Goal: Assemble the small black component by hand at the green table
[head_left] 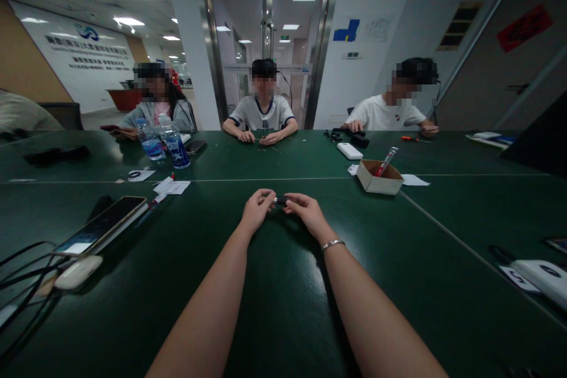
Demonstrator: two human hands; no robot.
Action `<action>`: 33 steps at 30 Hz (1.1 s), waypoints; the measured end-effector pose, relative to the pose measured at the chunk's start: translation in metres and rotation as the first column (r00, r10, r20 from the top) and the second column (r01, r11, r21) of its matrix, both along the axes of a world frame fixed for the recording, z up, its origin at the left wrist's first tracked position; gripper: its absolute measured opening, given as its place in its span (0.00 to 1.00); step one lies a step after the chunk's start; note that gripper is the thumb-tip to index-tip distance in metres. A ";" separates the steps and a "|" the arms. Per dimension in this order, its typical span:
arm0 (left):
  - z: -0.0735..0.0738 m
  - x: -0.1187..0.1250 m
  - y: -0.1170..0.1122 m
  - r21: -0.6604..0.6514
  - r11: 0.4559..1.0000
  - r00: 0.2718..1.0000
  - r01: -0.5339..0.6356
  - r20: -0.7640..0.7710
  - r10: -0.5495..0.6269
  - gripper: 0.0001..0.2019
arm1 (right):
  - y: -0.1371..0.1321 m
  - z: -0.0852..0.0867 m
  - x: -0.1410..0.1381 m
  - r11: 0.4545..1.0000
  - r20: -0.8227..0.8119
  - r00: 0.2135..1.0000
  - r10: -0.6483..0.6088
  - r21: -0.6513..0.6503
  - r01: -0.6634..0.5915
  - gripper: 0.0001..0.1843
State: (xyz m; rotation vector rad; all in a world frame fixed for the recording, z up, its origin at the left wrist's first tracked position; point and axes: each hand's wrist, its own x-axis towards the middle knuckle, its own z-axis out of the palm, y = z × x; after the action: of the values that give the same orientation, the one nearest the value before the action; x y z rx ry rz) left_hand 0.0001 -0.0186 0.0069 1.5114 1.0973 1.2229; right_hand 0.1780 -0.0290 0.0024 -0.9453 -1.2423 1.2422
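Black, with a silvery end, a small slim item (282,201) was found between the fingertips of both hands, lying crosswise, roughly level. The left hand (258,211) pinched the silvery end between thumb and fingers; the right hand (306,208) pinched the black end in like manner. Only the middle stretch was exposed, in the short gap between the two grips; the ends were covered by the fingers. Whether the item touched the surface below could not be determined. A silvery bracelet (333,244) circled the right wrist.

Below the hands, the green table (283,319) was glossy and crossed by pale seams. Ahead and to the right stood a small open box (380,186), a red-and-silver tube (387,160) leaning inside it. Beyond the box lay a white case (349,150). To the left, slips of paper (178,188) lay near two plastic bottles with blue labels (177,150); closer in, a phone (106,224) rested beside a white oval item (78,272) and black cables (29,274).

Across the table, a person in a white shirt (261,111) sat with both hands on the surface, before glass doors (237,18).
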 end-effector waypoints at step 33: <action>-0.010 0.004 0.003 0.064 0.995 0.995 -0.077 -0.064 0.081 0.13 | 0.004 -0.003 0.000 0.999 -0.017 1.000 0.024 -0.026 -0.025 0.22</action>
State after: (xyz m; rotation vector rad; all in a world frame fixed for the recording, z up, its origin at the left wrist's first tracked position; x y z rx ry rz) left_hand 0.0037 -0.0156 -0.0027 1.5784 1.1825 1.2783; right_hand 0.1783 -0.0254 -0.0002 -0.9390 -1.2306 1.2859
